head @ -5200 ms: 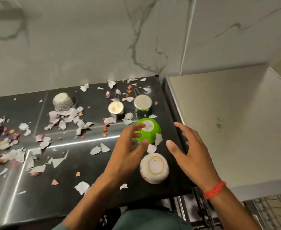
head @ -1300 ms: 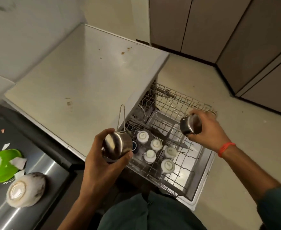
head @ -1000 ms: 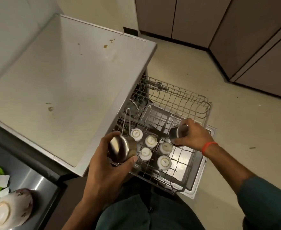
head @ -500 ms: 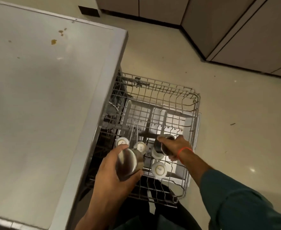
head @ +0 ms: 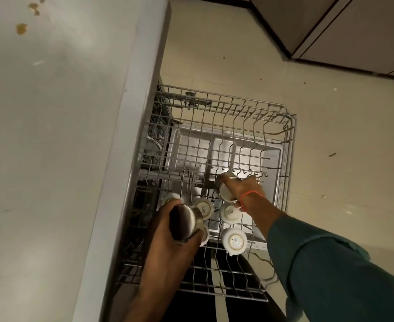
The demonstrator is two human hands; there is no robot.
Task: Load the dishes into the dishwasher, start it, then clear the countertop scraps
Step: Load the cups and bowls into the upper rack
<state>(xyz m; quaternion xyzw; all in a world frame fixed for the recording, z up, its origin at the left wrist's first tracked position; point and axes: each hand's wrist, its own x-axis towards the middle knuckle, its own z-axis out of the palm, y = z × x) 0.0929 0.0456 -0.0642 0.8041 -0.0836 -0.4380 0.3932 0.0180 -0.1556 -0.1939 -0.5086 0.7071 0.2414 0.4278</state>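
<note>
Head view: the left hand curls round a small steel measuring cup over the pulled-out grey wire dishwasher rack, its flat base facing up, its wire handle pointing away from the person. The right hand grips a second steel cup tilted low among upturned white ceramic cups.

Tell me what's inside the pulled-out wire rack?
The wire rack holds white cups upside down. The right hand is setting a steel cup among them. The left hand and its steel cup cover more cups, so I can't count them.
</note>
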